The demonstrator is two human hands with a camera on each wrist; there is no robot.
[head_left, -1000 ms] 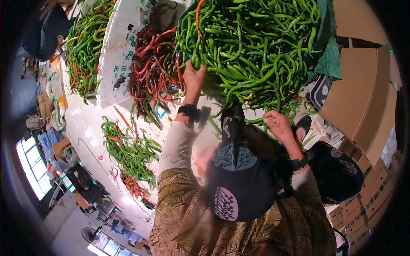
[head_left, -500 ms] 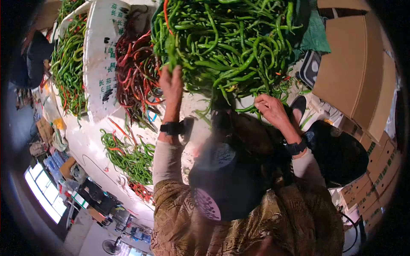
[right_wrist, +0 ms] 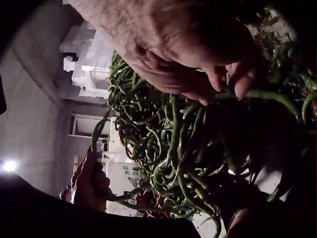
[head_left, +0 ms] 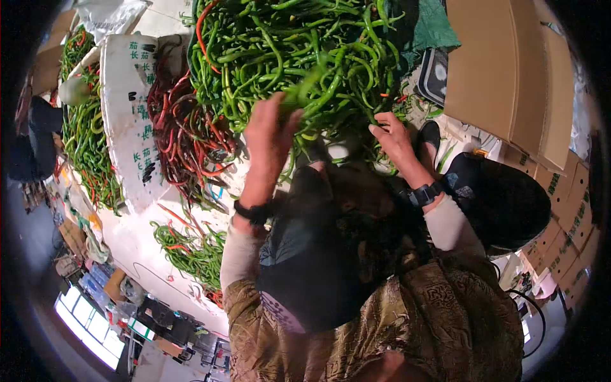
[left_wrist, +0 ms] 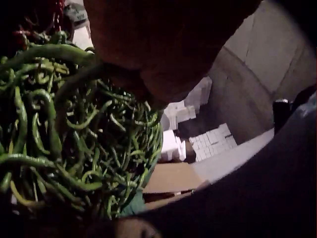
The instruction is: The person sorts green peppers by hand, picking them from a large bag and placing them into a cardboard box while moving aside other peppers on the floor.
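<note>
A big heap of long green chili peppers (head_left: 286, 44) fills the top of the head view. My left hand (head_left: 270, 137) is over the heap's near edge, blurred, with fingers curled round green chili peppers. In the right wrist view those peppers stick out above and below the left hand (right_wrist: 86, 183). The left wrist view shows a thick green pepper (left_wrist: 54, 52) running into the dark hand. At the heap's lower right, my right hand (head_left: 396, 140) pinches a green chili pepper (right_wrist: 272, 96) between thumb and fingers.
Dark red peppers (head_left: 184, 127) lie left of the heap beside a white printed sack wall (head_left: 130, 121). Beyond it is another pepper pile (head_left: 89, 140). A smaller green pile (head_left: 194, 251) lies on the floor. Cardboard (head_left: 484, 70) and a shoe (head_left: 429, 140) are at the right.
My left hand has moved right across the heap's near edge, closer to my right hand, carrying green peppers. The right hand stays at the heap's lower right. The head view has shifted.
</note>
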